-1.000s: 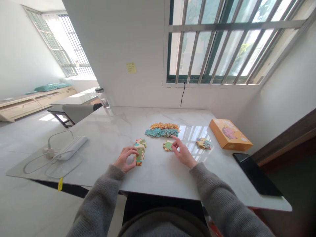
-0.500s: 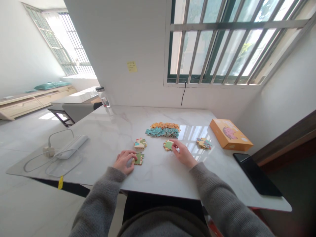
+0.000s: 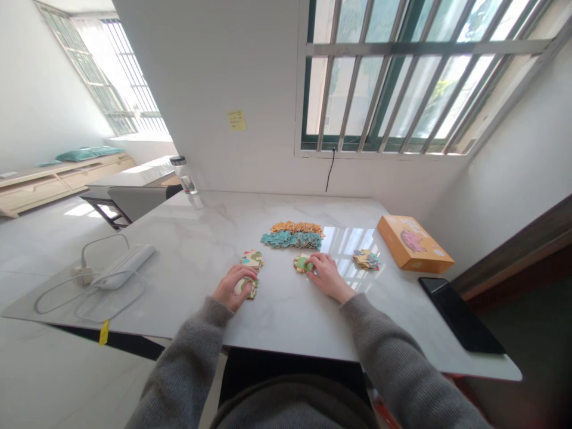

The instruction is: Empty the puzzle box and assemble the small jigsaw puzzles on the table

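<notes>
Jigsaw puzzle pieces lie on the white marbled table in several groups. My left hand (image 3: 230,288) curls over the near left stack of puzzle pieces (image 3: 252,290), thumb and fingertips on it. Just behind that stack lies another small stack (image 3: 252,258), close to my left fingers. My right hand (image 3: 329,276) pinches a green puzzle piece (image 3: 302,263) at its right edge, on top of the middle stack. Farther back, overlapping blue pieces (image 3: 290,240) form a row, with orange pieces (image 3: 298,227) behind them. A mixed stack (image 3: 366,259) sits to the right.
An orange box (image 3: 415,243) and a black tablet-like device (image 3: 460,316) lie at the right. On the left are a white power strip (image 3: 127,267) and its looped cable. A clear bottle (image 3: 184,176) stands at the back left. The wall and barred window rise behind the table.
My left hand has shifted slightly forward and its fingers now reach over the near left stack, where a paler piece with green shows on top. The right hand stays at the green piece.
</notes>
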Demonstrator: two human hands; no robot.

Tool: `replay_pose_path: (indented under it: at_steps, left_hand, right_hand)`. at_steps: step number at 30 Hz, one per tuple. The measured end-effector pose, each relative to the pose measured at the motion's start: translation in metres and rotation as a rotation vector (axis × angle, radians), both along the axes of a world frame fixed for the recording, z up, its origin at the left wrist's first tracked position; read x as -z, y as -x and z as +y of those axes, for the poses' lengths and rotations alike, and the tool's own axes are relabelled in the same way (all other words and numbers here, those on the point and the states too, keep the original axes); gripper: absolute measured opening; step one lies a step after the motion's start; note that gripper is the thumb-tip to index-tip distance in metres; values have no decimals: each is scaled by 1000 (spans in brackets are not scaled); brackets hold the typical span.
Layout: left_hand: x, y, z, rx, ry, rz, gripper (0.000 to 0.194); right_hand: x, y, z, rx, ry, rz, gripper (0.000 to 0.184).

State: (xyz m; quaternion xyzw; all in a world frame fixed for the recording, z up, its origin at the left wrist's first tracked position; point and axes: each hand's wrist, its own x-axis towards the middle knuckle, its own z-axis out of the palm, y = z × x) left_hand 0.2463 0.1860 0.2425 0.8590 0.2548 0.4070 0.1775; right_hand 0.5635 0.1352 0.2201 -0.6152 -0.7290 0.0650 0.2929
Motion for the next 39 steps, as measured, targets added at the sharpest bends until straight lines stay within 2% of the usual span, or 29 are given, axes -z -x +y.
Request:
replay_pose_path:
  at_steps: [3, 7, 12, 16, 19, 22, 26, 30, 33, 36, 39]
  left_hand:
    - [-7, -30, 2, 77, -2, -13, 14]
    - [-10, -74, 11, 131, -35, 67, 18]
    - [5, -108, 28, 87, -115, 130, 36]
    - [24, -106, 36, 124, -134, 171, 52]
    - [34, -100, 40, 169, -132, 157, 51]
    - [37, -98, 42, 195, -118, 139, 46]
    - [34, -98, 40, 214, -79, 87, 35]
    - [29, -99, 34, 243, -59, 57, 42]
    - [24, -100, 31, 210, -79, 35, 35]
    - [17, -101, 27, 138, -108, -37, 31]
    - [11, -103, 22, 81, -126, -110, 30]
  right_hand:
    - [-2, 0, 1, 24, -11, 43, 31]
    - [-4, 0, 1, 22, -59, 88, 43]
    - [-7, -1, 1, -43, -139, 163, 50]
    - [-12, 3, -3, -171, -204, 228, 57]
    - [-17, 7, -7, -223, -203, 259, 60]
    - [-21, 10, -11, -248, -191, 273, 63]
    - [-23, 11, -14, -276, -161, 281, 64]
    - [-24, 10, -15, -279, -147, 276, 66]
    - [-25, 9, -15, -274, -149, 305, 62]
    - [-24, 10, -13, -248, -115, 460, 55]
    - [-21, 14, -9, -231, -6, 670, 53]
